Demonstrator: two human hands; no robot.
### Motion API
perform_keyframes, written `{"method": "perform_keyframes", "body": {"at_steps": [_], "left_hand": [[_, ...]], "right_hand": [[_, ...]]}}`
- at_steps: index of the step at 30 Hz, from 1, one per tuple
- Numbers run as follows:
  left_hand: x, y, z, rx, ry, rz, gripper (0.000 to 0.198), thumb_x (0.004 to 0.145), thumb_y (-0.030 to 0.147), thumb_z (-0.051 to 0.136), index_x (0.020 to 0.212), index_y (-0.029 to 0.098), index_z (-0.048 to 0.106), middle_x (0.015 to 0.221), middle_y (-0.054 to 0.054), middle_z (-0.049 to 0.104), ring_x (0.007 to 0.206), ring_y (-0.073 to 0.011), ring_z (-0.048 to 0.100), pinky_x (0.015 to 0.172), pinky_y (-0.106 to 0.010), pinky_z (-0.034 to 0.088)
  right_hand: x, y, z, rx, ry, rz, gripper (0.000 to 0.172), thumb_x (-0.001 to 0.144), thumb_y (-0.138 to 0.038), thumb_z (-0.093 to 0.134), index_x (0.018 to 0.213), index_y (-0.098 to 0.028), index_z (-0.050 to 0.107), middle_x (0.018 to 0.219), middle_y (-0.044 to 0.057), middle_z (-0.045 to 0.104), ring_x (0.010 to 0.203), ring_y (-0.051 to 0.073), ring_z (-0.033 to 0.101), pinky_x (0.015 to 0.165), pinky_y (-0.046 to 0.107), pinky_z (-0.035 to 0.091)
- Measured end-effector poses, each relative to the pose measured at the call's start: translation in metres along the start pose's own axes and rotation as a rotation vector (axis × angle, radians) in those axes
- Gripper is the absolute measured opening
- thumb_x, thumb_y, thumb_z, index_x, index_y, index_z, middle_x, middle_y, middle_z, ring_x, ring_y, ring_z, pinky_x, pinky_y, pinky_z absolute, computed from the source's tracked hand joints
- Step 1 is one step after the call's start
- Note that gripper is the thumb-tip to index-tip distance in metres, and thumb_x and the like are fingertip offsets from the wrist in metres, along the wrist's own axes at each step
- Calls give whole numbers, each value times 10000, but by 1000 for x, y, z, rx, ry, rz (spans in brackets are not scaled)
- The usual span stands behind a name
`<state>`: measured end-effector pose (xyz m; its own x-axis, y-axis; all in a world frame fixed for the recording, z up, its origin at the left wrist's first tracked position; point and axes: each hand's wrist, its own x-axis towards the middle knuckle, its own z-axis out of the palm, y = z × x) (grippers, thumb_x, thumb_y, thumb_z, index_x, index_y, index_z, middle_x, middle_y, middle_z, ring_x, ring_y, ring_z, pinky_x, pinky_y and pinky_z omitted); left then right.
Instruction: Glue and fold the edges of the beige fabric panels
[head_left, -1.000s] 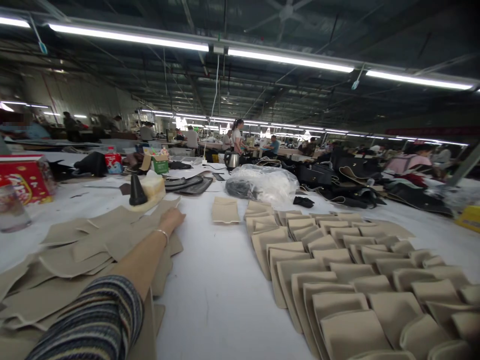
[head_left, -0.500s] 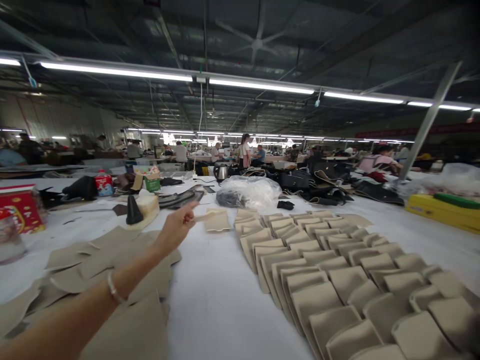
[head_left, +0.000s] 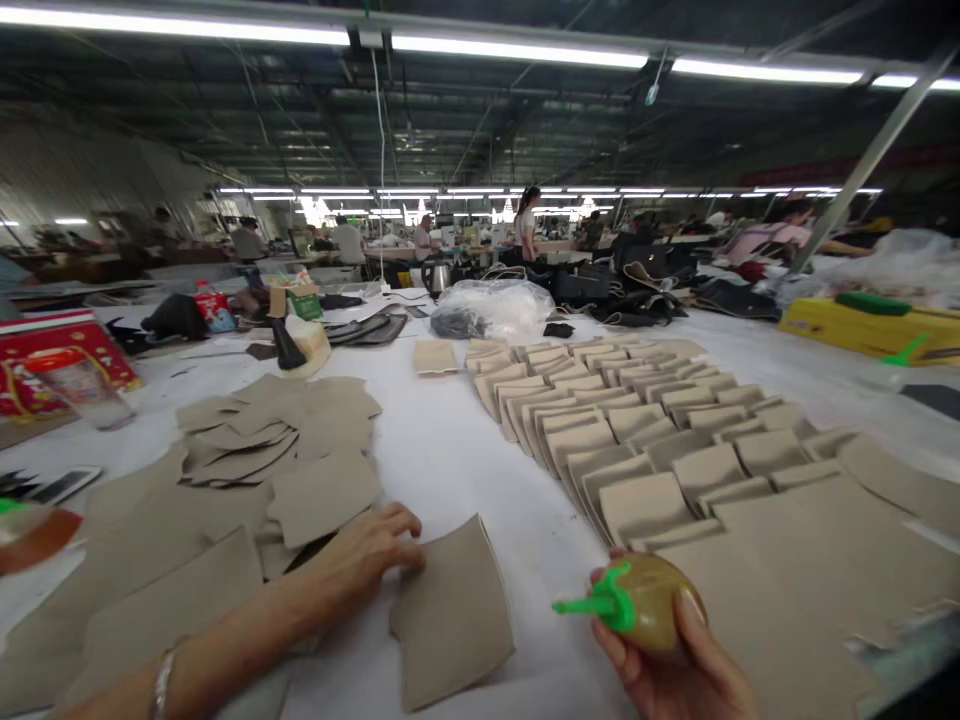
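L hand [head_left: 369,556] moved to tan pc [head_left: 456,620]; R hand [head_left: 671,685] w/ bottle [head_left: 660,600].

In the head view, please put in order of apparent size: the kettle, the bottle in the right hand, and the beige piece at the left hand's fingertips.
1. beige piece
2. bottle
3. kettle
The kettle stands farther away, so its real size rank is unsure.
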<state>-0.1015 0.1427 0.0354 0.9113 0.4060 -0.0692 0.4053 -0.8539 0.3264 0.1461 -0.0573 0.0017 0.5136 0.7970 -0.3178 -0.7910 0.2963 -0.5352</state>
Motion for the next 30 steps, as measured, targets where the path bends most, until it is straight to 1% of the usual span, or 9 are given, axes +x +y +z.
{"method": "perform_keyframes", "body": {"at_steps": [2, 5, 7, 10, 12, 15, 20, 25, 30], "left_hand": [[4, 13, 1, 57, 45, -92, 441, 815, 24, 330, 993, 257, 660, 1144, -47, 581, 1054, -208, 487, 939, -348, 356], [15, 51, 15, -45, 49, -243, 355, 869, 230, 428, 1204, 237, 546, 1158, -79, 559, 1053, -224, 500, 931, -346, 390], [21, 75, 29, -112, 32, -321, 466, 825, 372, 514, 1262, 213, 486, 1201, -102, 515, 1073, -249, 498, 923, -356, 408], [30, 94, 46, -97, 54, -402, 580, 766, 390, 549, 1291, 168, 440, 1230, -130, 458, 1113, -281, 460, 931, -384, 404], [34, 96, 49, -72, 63, -426, 582, 738, 354, 556, 1271, 147, 447, 1215, -136, 451, 1117, -288, 440, 947, -398, 387], [38, 93, 48, -56, 51, -453, 536, 720, 354, 561, 1201, 132, 476, 1179, -144, 463, 1082, -295, 441, 937, -422, 379], [47, 96, 49, -2, 81, -515, 473, 726, 334, 530, 1142, 118, 470, 1145, -164, 469, 1067, -315, 431, 893, -453, 388], [60, 101, 50, 43, 59, -582, 507, 651, 322, 569, 1105, 123, 461, 1136, -162, 467, 1061, -330, 439, 858, -467, 412], [60, 105, 49, 106, -9, -592, 489, 629, 110, 530, 1117, 121, 493, 1183, -169, 474, 1083, -309, 458, 851, -418, 427]], "right_hand": [[-3, -3, 8, -35, 6, -66, 300, 730, -305, 781, 1005, -223, 694, 1011, 60, 714, 878, 250, 675, 694, 365, 598], [-4, -9, 11, -133, -6, -140, 256, 751, -293, 759, 983, -206, 694, 969, 62, 717, 887, 245, 666, 712, 353, 595], [-3, -13, 7, -212, -28, -190, 296, 755, -301, 752, 1026, -212, 674, 981, 62, 706, 889, 242, 656, 724, 354, 590], [0, -19, -4, -325, -65, -253, 422, 733, -305, 763, 1124, -236, 618, 1004, 61, 688, 894, 238, 642, 744, 342, 578], [1, -22, -10, -376, -77, -275, 480, 718, -311, 772, 1157, -245, 590, 1003, 60, 679, 891, 234, 634, 749, 329, 571], [0, -24, -13, -434, -77, -290, 489, 706, -334, 777, 1145, -237, 585, 1002, 63, 668, 895, 236, 623, 743, 318, 569], [-6, -24, -4, -453, -63, -301, 475, 676, -352, 796, 1085, -215, 597, 964, 61, 660, 876, 239, 622, 758, 329, 565], [-9, -27, 4, -452, -79, -312, 471, 663, -346, 810, 1060, -219, 590, 952, 51, 646, 877, 238, 616, 750, 332, 567], [-16, -30, 10, -442, -74, -360, 489, 674, -356, 807, 1082, -232, 567, 946, 40, 641, 862, 223, 603, 720, 321, 562]]}}
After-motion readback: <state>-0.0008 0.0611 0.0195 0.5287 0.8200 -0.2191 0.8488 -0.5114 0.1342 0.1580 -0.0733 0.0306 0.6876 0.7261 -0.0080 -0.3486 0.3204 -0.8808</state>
